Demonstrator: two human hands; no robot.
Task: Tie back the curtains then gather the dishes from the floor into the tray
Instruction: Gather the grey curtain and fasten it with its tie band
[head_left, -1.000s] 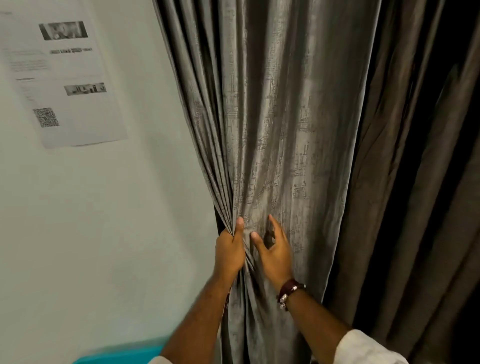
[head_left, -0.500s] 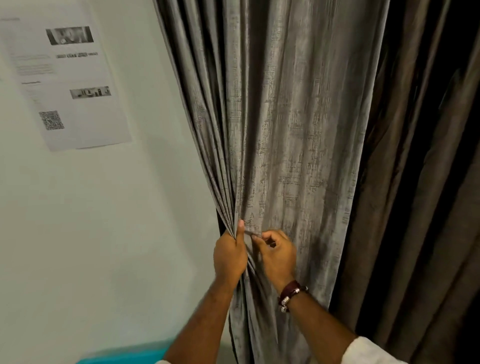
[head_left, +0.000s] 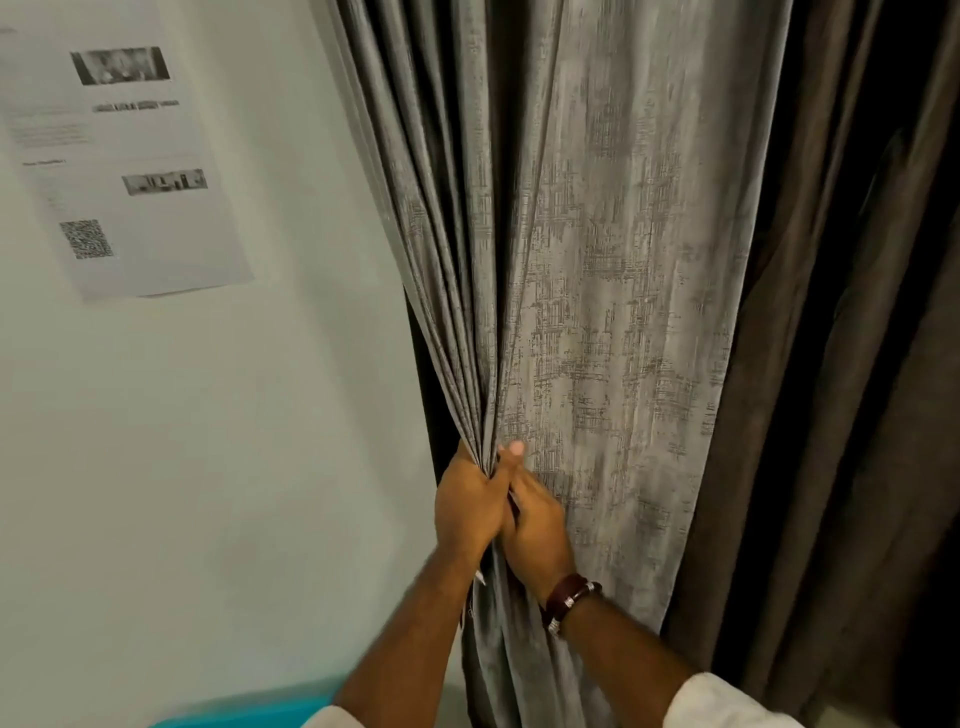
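Grey curtain (head_left: 597, 291) folds (bunched) between left hand (head_left: 467, 506) and right hand (head_left: 537, 530).

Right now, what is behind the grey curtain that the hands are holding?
Behind the grey curtain only a dark strip shows at its left edge, beside the wall. Whatever lies further behind is covered by the fabric, which the left hand and right hand bunch.

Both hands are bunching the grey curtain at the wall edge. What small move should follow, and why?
Probably slide the right hand further right to gather more folds into the left hand: the grey curtain is pleated only at the grip, with a wide flat panel loose and no tie visible.
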